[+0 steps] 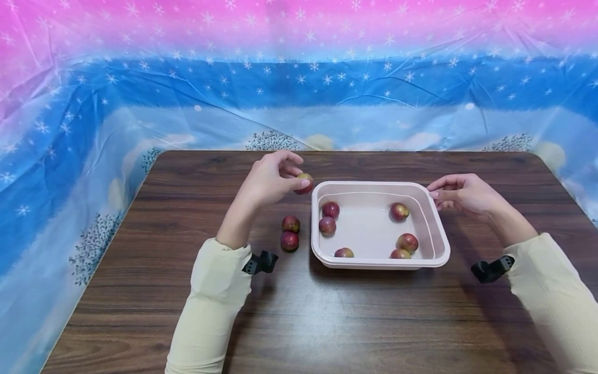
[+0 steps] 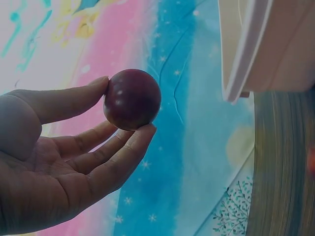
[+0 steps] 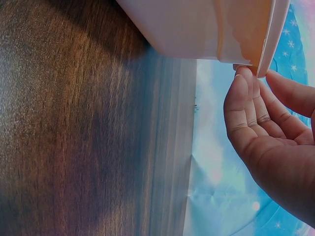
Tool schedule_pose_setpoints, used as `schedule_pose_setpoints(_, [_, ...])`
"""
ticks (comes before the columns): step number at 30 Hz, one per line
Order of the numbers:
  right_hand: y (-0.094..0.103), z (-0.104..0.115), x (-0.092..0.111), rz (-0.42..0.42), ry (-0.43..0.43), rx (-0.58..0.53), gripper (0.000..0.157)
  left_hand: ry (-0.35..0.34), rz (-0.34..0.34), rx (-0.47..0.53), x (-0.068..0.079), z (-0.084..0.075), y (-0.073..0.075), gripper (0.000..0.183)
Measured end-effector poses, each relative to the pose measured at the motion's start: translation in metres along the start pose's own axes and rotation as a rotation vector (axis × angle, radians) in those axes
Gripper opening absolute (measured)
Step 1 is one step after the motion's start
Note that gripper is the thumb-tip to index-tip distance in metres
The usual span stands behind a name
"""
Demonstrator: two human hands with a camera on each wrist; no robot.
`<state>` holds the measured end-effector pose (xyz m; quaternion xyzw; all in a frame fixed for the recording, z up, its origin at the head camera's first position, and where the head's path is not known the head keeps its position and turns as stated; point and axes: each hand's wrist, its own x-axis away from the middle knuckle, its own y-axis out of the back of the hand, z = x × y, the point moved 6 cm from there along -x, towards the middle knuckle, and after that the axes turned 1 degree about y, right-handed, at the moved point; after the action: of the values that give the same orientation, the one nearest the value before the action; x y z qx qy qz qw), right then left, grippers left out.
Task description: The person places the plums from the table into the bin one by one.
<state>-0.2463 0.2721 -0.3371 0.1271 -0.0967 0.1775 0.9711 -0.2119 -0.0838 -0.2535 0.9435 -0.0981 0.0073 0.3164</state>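
Between thumb and fingertips my left hand [image 1: 273, 176] pinches a dark red plum [image 2: 132, 100], held up just left of the container's back left corner. The pale pink plastic container [image 1: 380, 264] stands on the table with several plums inside, some along its left wall and others, such as one red plum [image 1: 408, 242], toward the right. At its back right corner my right hand [image 1: 472, 196] grips the rim [image 3: 272, 44], thumb on one side and fingers on the other. Two more plums, one behind the other [image 1: 289, 240], lie on the table left of the container, near my left wrist.
The dark wood-grain table [image 1: 355, 322] has rounded back corners. Behind and to the left of it hangs a pink and blue cloth [image 1: 299, 78] with snowflakes. Each sleeve cuff has a black wrist strap, the left one [image 1: 260, 263] close to the loose plums.
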Motion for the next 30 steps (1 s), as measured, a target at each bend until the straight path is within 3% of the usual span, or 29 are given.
schedule_pose_setpoints(15, [0.001, 0.0, 0.0, -0.001, 0.009, 0.011, 0.009, 0.002, 0.028, 0.017, -0.007, -0.008, -0.018, 0.039])
schedule_pose_setpoints(30, [-0.001, 0.001, 0.0, 0.003, 0.015, 0.016, 0.009, 0.011, 0.061, 0.054, -0.012, -0.006, -0.039, 0.036])
